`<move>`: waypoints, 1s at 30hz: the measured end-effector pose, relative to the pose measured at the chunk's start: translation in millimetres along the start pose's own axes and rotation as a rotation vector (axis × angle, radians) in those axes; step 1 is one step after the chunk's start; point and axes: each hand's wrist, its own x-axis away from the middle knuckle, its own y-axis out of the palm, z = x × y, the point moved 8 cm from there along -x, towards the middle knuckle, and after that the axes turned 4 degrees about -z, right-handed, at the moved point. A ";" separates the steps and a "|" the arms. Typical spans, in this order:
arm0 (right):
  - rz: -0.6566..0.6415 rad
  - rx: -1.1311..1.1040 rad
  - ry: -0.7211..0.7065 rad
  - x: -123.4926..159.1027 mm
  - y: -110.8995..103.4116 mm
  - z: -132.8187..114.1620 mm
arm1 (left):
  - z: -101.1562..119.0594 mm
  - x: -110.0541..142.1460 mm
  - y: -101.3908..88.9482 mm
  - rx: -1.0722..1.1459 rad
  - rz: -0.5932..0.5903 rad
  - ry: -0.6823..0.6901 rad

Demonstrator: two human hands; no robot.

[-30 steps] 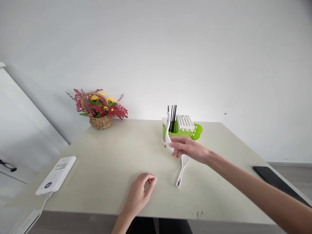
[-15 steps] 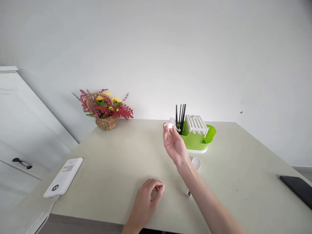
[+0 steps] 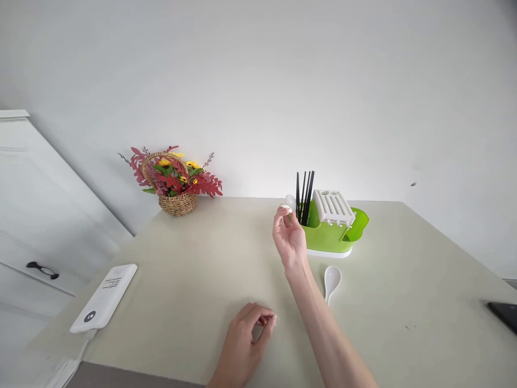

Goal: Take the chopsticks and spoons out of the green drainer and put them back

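One pale table, set against a plain grey-white wall. What's on the table?

Far left: a wicker basket filled with red leaves and yellow flowers. Near left: a white flat device, cable attached. A white cabinet is seen beyond that edge. At right, a black flat object is cut off by the frame.

And mid-table?

Green holder on a white base. Black sticks are stood in its left part; a white slotted rack is mounted on top. In front, a white spoon is laid on the table, handle partly covered by the forearm.

Hands?

Right hand: raised at the holder's left end, palm in view, a white utensil pinched in the fingertips. Mostly hidden, so its type can't be told.

Left hand?

Loosely curled at the table's near side, thumb and forefinger tips together. Nothing seen held.
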 end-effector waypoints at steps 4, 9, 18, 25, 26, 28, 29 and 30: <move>-0.004 0.029 0.008 -3.8 -5.6 -0.8 | -2.1 0.4 0.7 0.005 0.000 -0.011; 0.003 0.075 0.023 -5.8 -5.3 -0.1 | -1.0 0.7 -0.2 -0.010 0.009 0.000; -0.046 0.368 0.156 44.8 -4.5 -7.7 | 1.6 1.1 0.2 0.010 0.018 0.024; -0.046 1.388 0.029 90.3 -23.4 -109.2 | -1.2 2.7 0.5 0.015 0.007 0.030; 0.012 1.662 -0.036 92.7 -28.6 -129.1 | -1.2 3.1 0.5 0.017 0.003 0.029; 0.126 1.840 -0.091 95.7 -44.4 -159.4 | -0.7 3.6 0.7 0.025 -0.005 0.032; 0.171 1.883 -0.091 96.5 -53.8 -169.7 | -0.4 3.6 0.7 0.028 -0.008 0.035; 0.205 1.904 -0.076 97.0 -63.7 -176.4 | 0.0 3.6 0.5 0.031 -0.008 0.038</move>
